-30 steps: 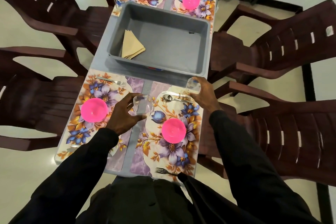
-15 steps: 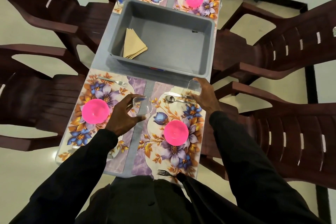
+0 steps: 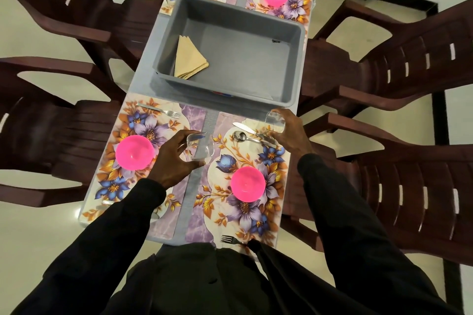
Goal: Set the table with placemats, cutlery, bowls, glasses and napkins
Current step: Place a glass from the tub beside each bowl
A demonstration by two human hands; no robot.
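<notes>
Table (image 3: 143, 84): grey tub (image 3: 240, 59) at centre. Nearest you, left placemat (image 3: 143, 125) and right placemat (image 3: 245, 210) lie side by side. Pink left bowl (image 3: 135, 152) and right bowl (image 3: 247, 183) sit one per mat. Your left hand (image 3: 170, 161) curls round left glass (image 3: 201, 147) at left placemat's inner edge. Your right hand (image 3: 291, 133) grips right glass (image 3: 275, 121) at right placemat's far right corner. Folded napkins (image 3: 189, 59) lie in tub, against left wall. Knife (image 3: 252, 130) and spoon (image 3: 245, 137) lie just beside right glass. Fork (image 3: 160, 110) lies on left placemat's far edge.
</notes>
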